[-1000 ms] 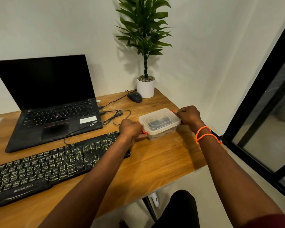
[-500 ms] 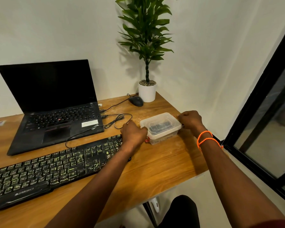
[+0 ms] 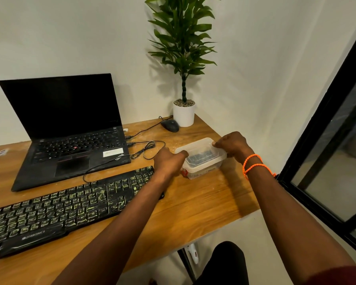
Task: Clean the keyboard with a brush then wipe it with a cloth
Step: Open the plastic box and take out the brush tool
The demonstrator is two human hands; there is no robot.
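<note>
Both hands grip a clear plastic container on the desk: left hand and right hand fingers curl on its lid edges. Just left lies the dusty keyboard.

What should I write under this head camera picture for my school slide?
Two hands, left and right, grip a lidded clear plastic box beside a dusty black keyboard on a wooden desk.
</note>
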